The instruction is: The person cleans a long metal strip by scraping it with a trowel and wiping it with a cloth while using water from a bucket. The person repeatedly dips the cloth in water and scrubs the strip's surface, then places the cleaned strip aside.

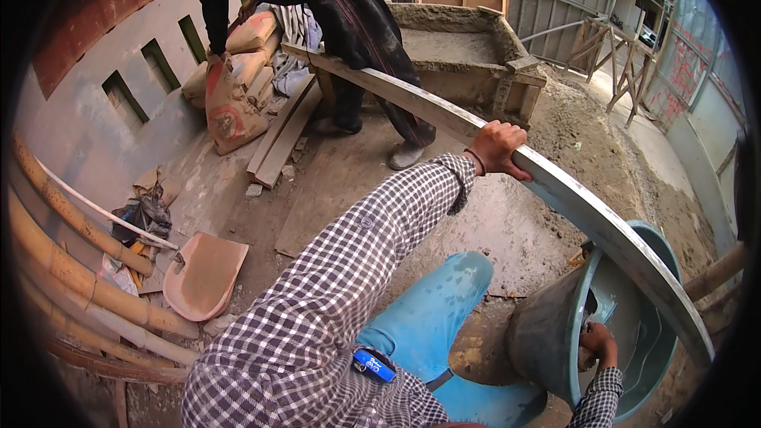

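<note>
One blue fob w/ white print, L hand clasping long bar, R hand in bucket, grip unclear.

Pale lettering on blue fob, red print on paper sack, red scrawl on metal fence

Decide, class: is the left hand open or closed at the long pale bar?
Closed: the left hand grips the long pale bar, with its fingers bent over the edge.

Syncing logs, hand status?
Left hand gripping long bar; right hand at tub's mouth, grip unclear. Bar crosses over tub. Co-worker stands near bar's far end.
</note>
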Demonstrator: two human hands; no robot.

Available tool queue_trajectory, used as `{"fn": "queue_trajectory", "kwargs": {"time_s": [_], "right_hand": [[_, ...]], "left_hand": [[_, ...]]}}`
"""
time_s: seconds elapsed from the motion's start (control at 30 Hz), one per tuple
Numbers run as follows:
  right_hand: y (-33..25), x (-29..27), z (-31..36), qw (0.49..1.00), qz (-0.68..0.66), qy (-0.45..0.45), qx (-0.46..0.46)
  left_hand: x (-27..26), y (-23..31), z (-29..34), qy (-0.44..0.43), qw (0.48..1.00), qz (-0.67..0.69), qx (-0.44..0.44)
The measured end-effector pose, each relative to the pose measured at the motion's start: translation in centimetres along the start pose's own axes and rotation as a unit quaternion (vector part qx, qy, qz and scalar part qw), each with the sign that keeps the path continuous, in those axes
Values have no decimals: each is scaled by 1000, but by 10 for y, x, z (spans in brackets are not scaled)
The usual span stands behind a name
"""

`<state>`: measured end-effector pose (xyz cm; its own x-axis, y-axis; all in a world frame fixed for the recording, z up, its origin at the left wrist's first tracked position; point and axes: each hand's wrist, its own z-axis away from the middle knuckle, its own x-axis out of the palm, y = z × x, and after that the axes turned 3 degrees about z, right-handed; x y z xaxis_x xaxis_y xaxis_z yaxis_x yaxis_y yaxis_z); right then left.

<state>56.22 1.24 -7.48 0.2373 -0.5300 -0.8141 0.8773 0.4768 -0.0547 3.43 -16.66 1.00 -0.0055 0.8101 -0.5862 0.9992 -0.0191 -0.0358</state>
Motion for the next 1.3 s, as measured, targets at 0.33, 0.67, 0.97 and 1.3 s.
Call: {"fn": "queue_trajectory", "kwargs": {"time_s": [0.33,0.67,0.97,1.3], "right_hand": [[20,12,-14,998,11,-68,12],[-10,23,7,993,-22,-104,59],[-4,-42,25,989,-68,-82,100],[128,-11,123,914,-393,-87,-52]], "left_hand": [[7,-5,2,12,1000,-2,-12],[19,-9,6,31,999,-9,-27],[13,-10,13,42,999,-3,-28],[26,-5,6,62,998,12,-14]]}}
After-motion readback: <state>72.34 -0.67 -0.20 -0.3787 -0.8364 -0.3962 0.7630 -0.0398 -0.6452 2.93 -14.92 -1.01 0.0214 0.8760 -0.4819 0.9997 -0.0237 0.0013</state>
